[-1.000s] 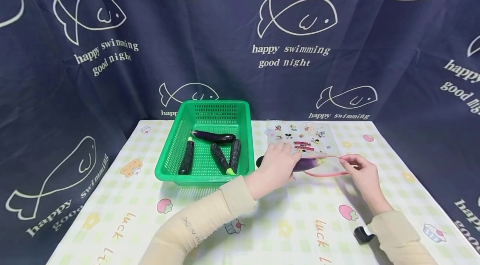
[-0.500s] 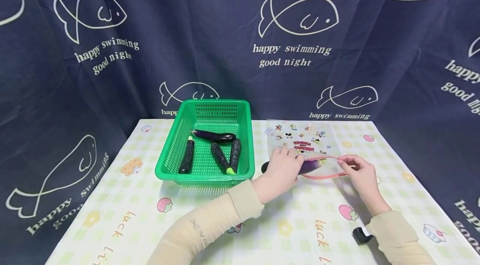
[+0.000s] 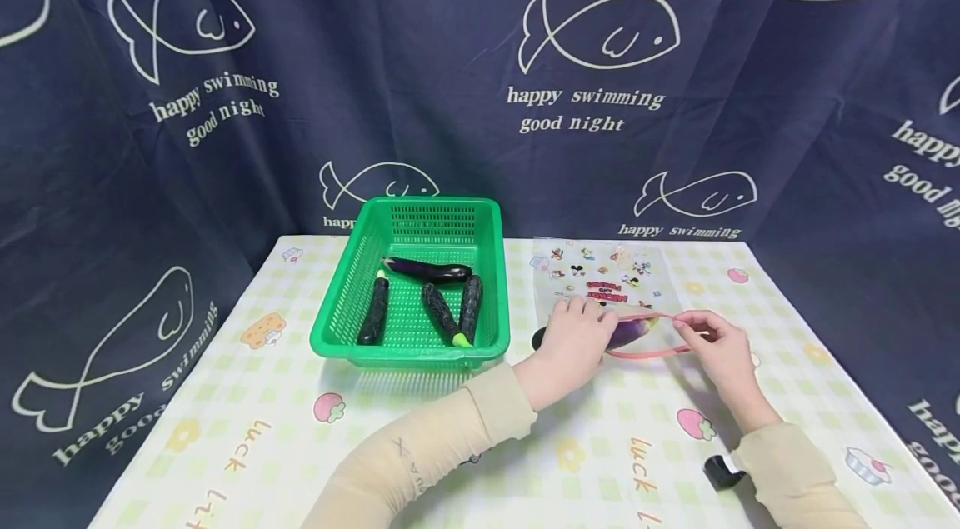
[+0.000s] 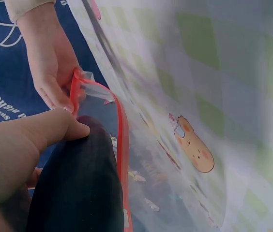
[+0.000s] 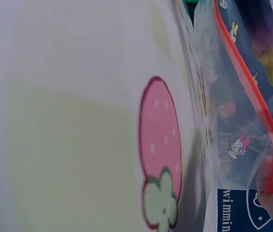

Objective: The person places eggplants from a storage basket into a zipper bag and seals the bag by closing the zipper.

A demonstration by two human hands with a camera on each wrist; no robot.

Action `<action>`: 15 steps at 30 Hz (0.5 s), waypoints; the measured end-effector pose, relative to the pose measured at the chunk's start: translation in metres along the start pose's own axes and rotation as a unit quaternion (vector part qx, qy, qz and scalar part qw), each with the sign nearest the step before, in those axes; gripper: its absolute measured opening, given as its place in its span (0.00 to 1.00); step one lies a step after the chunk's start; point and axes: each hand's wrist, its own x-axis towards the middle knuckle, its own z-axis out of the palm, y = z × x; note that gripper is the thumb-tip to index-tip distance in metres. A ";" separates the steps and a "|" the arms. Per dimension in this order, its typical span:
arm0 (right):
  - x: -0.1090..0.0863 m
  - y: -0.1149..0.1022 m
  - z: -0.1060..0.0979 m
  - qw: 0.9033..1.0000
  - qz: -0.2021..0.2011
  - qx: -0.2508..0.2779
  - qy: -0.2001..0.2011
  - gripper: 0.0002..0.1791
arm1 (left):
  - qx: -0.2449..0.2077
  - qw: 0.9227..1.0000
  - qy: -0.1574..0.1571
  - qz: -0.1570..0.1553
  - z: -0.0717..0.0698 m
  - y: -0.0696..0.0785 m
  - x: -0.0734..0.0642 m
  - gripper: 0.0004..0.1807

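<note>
The worktop (image 3: pixel 517 487) is pale with soft green checks, plus a cookie print (image 3: pixel 262 332) at 9 o'clock and a cupcake print (image 3: pixel 867 465) at 4. Green plastic basket (image 3: pixel 408 356) sits right on it around 10 o'clock. Clear cartoon bag (image 3: pixel 558 283) is between 1 and 2, far part lying flat, can't tell if its red rim (image 3: pixel 651 353) touches the surface
</note>
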 end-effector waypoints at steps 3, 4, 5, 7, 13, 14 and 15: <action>0.001 0.008 0.003 1.000 0.006 -0.005 0.006 0.19 | 0.002 1.000 -0.003 0.001 0.002 0.002 0.001 0.29; 0.001 0.009 0.003 1.000 0.005 -0.007 0.006 0.20 | 0.003 1.000 -0.003 0.001 0.002 0.002 0.001 0.29; 0.002 0.010 0.004 1.000 0.005 -0.007 0.006 0.21 | 0.004 1.000 -0.003 0.000 0.003 0.003 0.001 0.29; 0.001 0.004 0.003 1.000 0.006 -0.007 0.004 0.20 | 0.006 1.000 -0.003 0.001 0.004 0.004 0.001 0.29; -0.004 -0.025 -0.001 1.000 0.012 0.000 -0.005 0.12 | 0.014 1.000 -0.013 -0.002 0.009 0.010 0.004 0.29; -0.003 -0.021 0.000 1.000 0.009 0.000 -0.004 0.12 | 0.015 1.000 -0.014 -0.002 0.010 0.011 0.005 0.28; -0.003 -0.014 0.001 1.000 0.002 -0.002 0.000 0.12 | 0.017 1.000 -0.015 -0.003 0.011 0.012 0.005 0.27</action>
